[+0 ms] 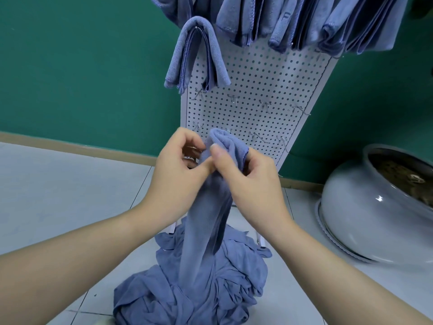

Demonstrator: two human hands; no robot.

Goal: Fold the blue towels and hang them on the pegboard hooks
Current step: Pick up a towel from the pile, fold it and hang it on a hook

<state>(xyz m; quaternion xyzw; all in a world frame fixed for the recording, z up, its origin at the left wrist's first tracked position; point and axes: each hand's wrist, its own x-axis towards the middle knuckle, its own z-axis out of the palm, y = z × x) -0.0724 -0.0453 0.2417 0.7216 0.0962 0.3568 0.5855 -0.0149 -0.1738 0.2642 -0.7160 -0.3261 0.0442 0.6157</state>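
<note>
Currently, both hands are raised together in front of the lower part of the white pegboard point(253, 90). The left hand point(180, 170) has its fingers curled, with thumb and fingertips pinching the upper edge of a blue towel point(210, 207). The right hand point(250, 181) grips the same towel just beside it, thumb pressed across the cloth and fingers wrapped behind. The towel's top bunches above the hands; the rest hangs in a long twisted column down to a heap of blue towels point(199, 289) lying crumpled on the pale tiled floor point(46, 184) at near centre.

One folded towel point(194, 55) is draped over a hook at the pegboard's upper left. A row of folded towels point(304, 22) hangs across the top of the board, partly cut off by the frame. Bare metal hooks point(233, 99) stand in two rows on the board below. A large grey ceramic pot point(365, 219) sits on the floor at right, against the green wall point(82, 66).
</note>
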